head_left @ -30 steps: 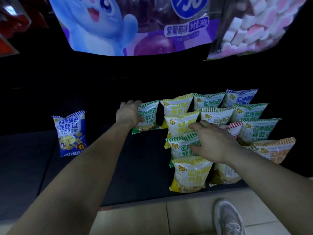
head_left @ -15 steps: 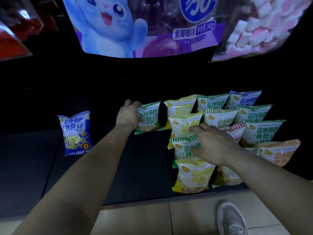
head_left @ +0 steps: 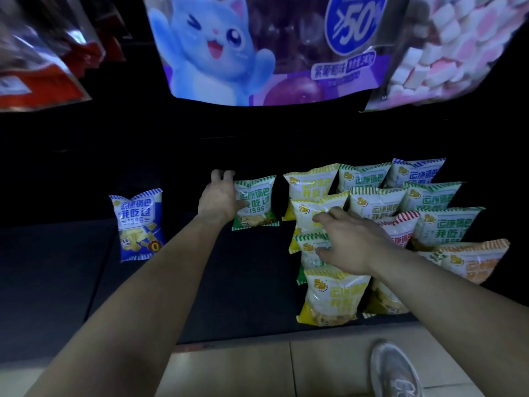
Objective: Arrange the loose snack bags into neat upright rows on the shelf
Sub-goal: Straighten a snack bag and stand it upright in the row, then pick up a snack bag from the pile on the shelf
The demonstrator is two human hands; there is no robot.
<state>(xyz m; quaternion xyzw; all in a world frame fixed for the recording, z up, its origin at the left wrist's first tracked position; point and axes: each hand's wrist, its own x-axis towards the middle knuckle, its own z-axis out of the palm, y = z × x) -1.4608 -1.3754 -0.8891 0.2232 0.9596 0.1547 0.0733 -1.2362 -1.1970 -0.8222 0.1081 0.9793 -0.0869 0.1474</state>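
Small snack bags stand in rows on a dark low shelf (head_left: 229,296). My left hand (head_left: 219,200) grips the left edge of an upright green bag (head_left: 257,204), which stands apart, left of the rows. My right hand (head_left: 347,243) rests with spread fingers on the front column, over a green bag (head_left: 310,252) and touching a yellow bag (head_left: 307,214). A front yellow bag (head_left: 329,299) stands below that hand. A lone blue bag (head_left: 140,224) stands far to the left. Green bags (head_left: 440,227), a red-striped bag (head_left: 400,229) and an orange bag (head_left: 475,262) fill the right side.
Large hanging packs overhead: a purple one with a blue cat (head_left: 243,50), a marshmallow bag (head_left: 458,47), a red one (head_left: 37,78). The shelf front edge meets tiled floor (head_left: 229,371), where my shoe (head_left: 393,368) stands. Bare shelf lies between the blue bag and the rows.
My left hand has opened wider along the green bag's left edge, which stands a little straighter. My right hand stays on the front column. The camera has tilted slightly.
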